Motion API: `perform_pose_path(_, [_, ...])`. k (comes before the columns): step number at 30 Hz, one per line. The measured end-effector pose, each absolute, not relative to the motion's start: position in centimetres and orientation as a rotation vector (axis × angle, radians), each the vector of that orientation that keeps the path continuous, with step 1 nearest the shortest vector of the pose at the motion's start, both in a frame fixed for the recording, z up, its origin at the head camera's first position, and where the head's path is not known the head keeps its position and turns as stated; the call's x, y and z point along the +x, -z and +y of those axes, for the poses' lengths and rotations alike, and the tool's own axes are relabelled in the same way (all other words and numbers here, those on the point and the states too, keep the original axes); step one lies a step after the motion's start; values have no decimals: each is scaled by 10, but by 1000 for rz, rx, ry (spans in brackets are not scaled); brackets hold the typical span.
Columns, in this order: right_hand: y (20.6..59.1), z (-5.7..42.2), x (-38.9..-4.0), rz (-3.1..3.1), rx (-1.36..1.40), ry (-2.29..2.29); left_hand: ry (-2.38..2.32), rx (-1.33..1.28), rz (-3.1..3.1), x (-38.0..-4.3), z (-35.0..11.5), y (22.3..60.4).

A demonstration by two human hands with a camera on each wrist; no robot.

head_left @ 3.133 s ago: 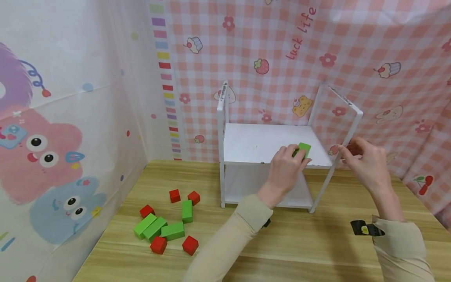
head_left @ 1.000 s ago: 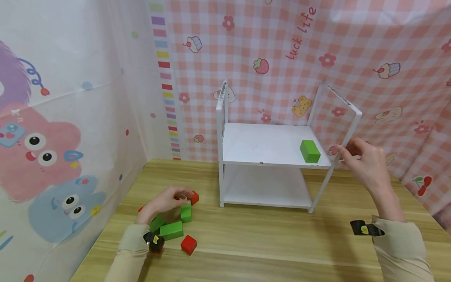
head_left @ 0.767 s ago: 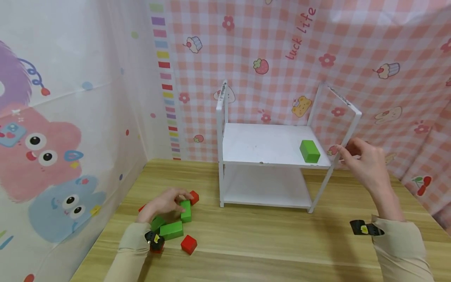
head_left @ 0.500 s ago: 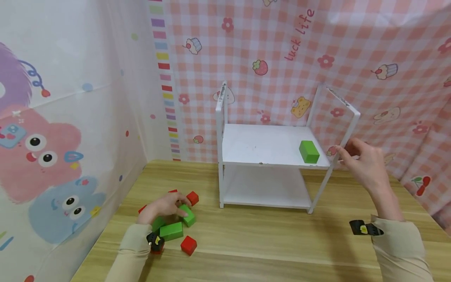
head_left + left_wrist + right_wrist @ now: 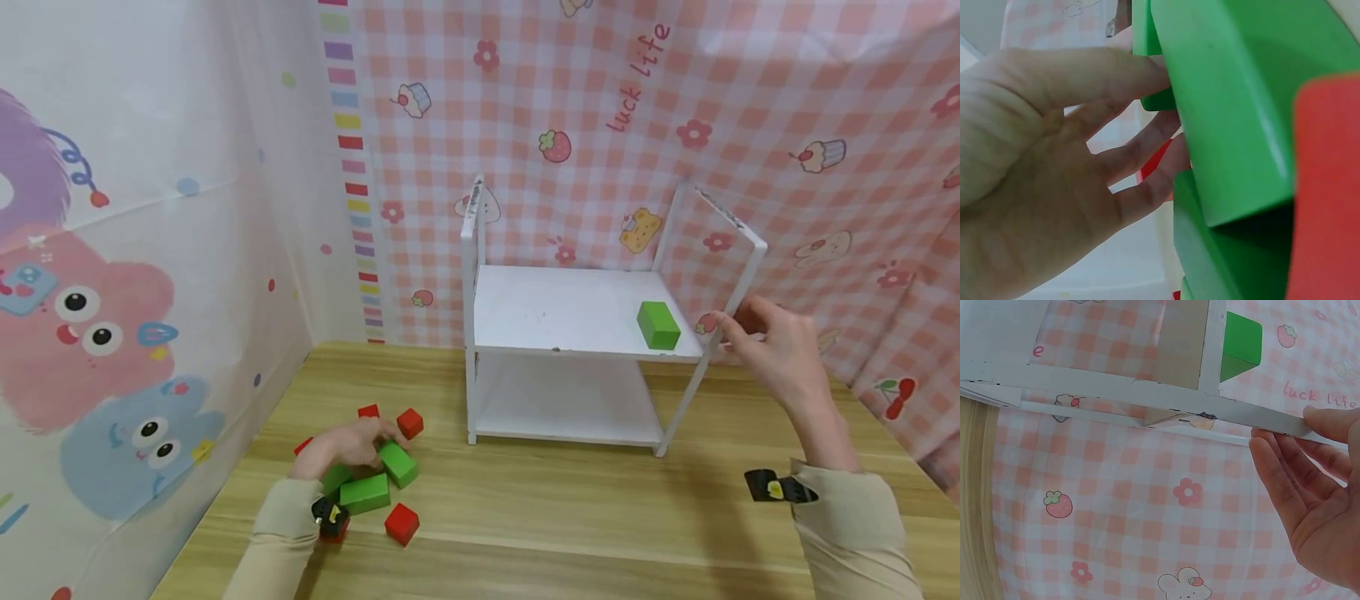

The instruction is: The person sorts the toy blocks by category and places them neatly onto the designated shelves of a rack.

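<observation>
My left hand (image 5: 348, 446) is low over the loose blocks, its thumb and fingers about one end of a green block (image 5: 400, 467). In the left wrist view that green block (image 5: 1157, 100) shows between thumb and fingers, partly covered by a nearer green block (image 5: 1222, 112). On the right, my right hand (image 5: 783, 354) pinches the front right post (image 5: 686, 400) of a white two-tier shelf (image 5: 562, 308). The right wrist view shows thumb and fingers on opposite sides of that post. Another green block (image 5: 659, 326) lies at the right end of the upper tier.
Around the left hand lie further green blocks (image 5: 365, 493) and several red cubes (image 5: 402, 523), some partly hidden by the hand and wrist. The shelf stands on a wooden table (image 5: 540, 533) before a checked cloth (image 5: 420, 167).
The left hand has left a green block on the upper tier and moved down left to the loose blocks. There a green block has turned askew. The right hand stays on the post.
</observation>
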State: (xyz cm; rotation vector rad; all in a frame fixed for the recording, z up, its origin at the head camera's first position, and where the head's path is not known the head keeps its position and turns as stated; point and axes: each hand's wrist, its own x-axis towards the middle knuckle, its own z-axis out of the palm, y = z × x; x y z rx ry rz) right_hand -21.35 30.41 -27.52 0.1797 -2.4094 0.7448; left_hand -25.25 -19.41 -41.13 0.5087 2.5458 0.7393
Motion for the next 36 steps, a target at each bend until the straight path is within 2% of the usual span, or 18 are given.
perform_pose_path(11, [274,302,-213,-2425,178,-730,-791,596,2602,-255,-192,414])
perform_pose_path(17, [275,304,-213,-2414,187,-758,-837,797,2607,-254,-189,410])
perform_pose_path(27, [275,304,-214,-2402,197,-751,-969,961,2641,-240,-154,393])
perform_pose_path(36, [275,305,-214,-2411,187,-737,-1040,1476,2768,-229,-102,376])
